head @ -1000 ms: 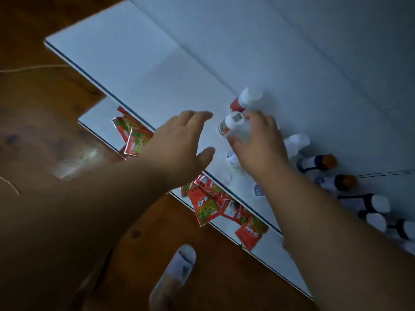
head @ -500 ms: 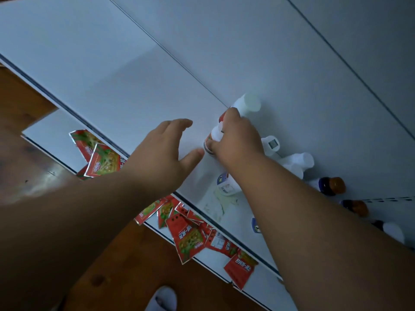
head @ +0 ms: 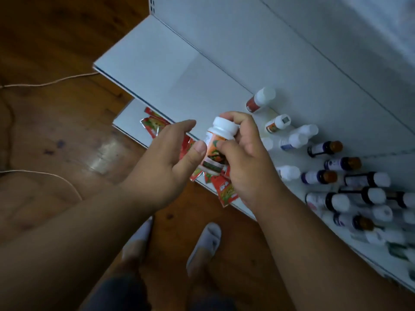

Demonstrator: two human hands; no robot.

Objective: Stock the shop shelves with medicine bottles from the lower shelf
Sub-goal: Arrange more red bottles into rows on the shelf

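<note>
White plastic caps the bottle (head: 216,147) that the right hand (head: 244,158) pinches between thumb and curled fingers, lifted clear of the shelf (head: 179,70) and held out over its near edge. The left hand (head: 170,158) sits just beside it with fingers relaxed and apart, thumb close to the label, though contact is hard to tell. A slip is the likely trouble: the grip is only a few fingertips on a smooth label, so a careless pass to the other hand could drop the bottle onto the wooden floor (head: 56,142) or into the red packets (head: 225,189) on the lower shelf (head: 128,122). Swinging the forearm right could also topple the standing bottles (head: 336,176) crowded there. Half a second earlier, the right hand was down on the shelf among the bottles, closing on one; now that bottle is up in front of the body and the view has tilted down to the feet.
</note>
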